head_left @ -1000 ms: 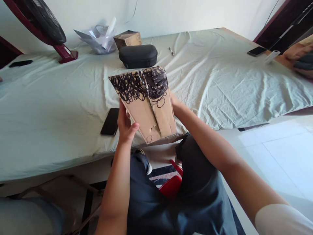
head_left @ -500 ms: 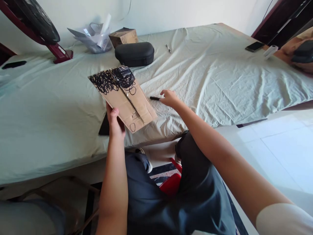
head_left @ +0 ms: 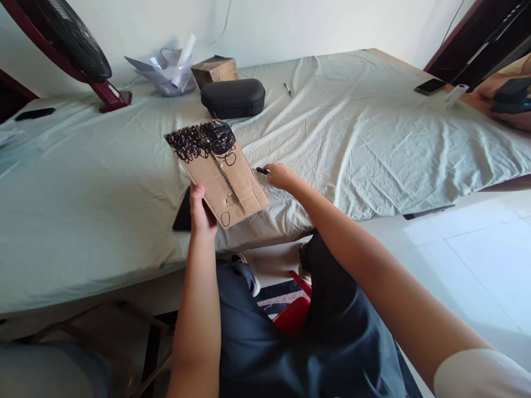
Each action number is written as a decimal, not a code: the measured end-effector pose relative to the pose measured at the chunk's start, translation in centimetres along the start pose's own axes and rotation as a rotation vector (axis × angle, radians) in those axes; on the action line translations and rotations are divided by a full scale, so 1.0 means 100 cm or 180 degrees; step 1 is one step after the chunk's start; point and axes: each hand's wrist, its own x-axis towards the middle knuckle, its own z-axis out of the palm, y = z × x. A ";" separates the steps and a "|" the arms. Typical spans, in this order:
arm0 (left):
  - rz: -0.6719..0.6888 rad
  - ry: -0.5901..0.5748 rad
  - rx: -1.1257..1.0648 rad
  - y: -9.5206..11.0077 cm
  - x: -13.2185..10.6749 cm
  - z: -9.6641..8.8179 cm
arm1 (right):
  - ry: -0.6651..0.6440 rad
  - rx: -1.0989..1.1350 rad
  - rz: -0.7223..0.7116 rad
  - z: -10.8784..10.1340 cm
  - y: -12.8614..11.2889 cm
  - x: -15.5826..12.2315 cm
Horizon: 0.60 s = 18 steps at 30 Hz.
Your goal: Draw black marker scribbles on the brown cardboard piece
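My left hand (head_left: 202, 209) grips the near left edge of a cardboard box (head_left: 232, 182), thumb on its top face and the other fingers hidden behind it. The box is held tilted above the bed. Dense black scribbles cover its far end, two small drawn ovals mark the bare cardboard, and a dark slit runs down the middle. Just right of the box, my right hand (head_left: 281, 176) is closed around a black marker (head_left: 263, 171), whose dark end points left toward the box. Under my left hand a flat black object (head_left: 181, 214) lies partly hidden.
On the pale sheet (head_left: 373, 149) behind the box lie a black zip case (head_left: 233, 98), a small carton (head_left: 215, 71), a plastic basket (head_left: 166, 74) and a pen (head_left: 287, 89). A fan (head_left: 112, 98) stands left; a phone (head_left: 430, 87) lies far right.
My right hand has gone from loosely touching the marker on the sheet to closing around it. The view has shifted slightly; my left hand still holds the box.
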 end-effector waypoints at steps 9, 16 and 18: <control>0.0097 -0.0184 0.0074 0.001 0.000 0.002 | 0.0206 -0.0025 0.0365 -0.006 0.000 -0.006; -0.0025 -0.0044 -0.0141 0.004 -0.001 0.004 | 0.0303 0.0054 0.0557 -0.008 0.005 -0.004; -0.0026 -0.0044 -0.0125 0.004 -0.001 0.004 | 0.0321 0.0102 0.0561 -0.008 0.007 -0.002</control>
